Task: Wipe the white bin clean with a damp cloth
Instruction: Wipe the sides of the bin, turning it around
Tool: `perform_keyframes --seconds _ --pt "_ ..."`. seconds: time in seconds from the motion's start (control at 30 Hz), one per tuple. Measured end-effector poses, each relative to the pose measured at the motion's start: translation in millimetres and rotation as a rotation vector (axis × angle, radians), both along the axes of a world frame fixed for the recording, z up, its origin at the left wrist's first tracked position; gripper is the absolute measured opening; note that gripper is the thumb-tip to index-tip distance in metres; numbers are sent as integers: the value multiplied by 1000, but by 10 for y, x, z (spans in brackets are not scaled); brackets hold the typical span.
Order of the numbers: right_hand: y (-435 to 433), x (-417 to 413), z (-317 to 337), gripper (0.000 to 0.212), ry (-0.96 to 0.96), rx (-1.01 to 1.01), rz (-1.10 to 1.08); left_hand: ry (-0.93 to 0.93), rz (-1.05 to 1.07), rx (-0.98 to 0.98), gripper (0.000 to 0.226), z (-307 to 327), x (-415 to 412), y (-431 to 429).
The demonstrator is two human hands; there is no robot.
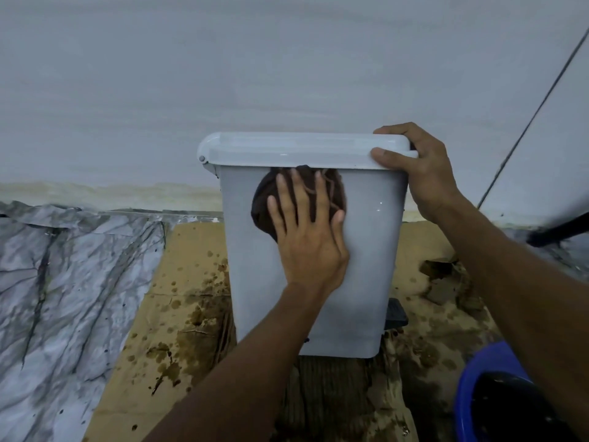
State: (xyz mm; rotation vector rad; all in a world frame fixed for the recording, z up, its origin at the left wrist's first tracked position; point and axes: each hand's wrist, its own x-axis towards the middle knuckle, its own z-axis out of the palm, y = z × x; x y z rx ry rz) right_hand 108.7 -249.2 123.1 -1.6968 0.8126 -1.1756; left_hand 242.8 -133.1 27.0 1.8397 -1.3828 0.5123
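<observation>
A: From the head view, where is the white bin (366,250)?

B: Upright on wet cardboard (178,282) against the wall. The left hand (306,244) presses the dark cloth (264,205) flat, fingers spread, just under the lid (287,151).

A: And the right hand (417,173)?

B: Clamped round the lid's corner. The bin looks light, stiff and slick, so bracing there seems wise.

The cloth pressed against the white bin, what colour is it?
Dark brown cloth, flattened under the left hand; the head view shows it.
</observation>
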Motion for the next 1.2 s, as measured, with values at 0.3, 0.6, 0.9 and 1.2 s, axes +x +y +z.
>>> perform_keyframes --seconds 0.3,0.6,0.9,1.2 --pt "-13 -41 -2 33 37 -20 -21 -485 -372 164 53 -187 -462 -15" --pt "40 -49 1 34 22 -6 -10 -1079 -767 436 67 -1229 233 903" --pt "122 -48 16 34 -5 -26 3 -299 -133 97 55 -99 704 471" --pt "143 -50 3 33 15 -53 -27 -587 -362 282 78 -1283 556 1123"
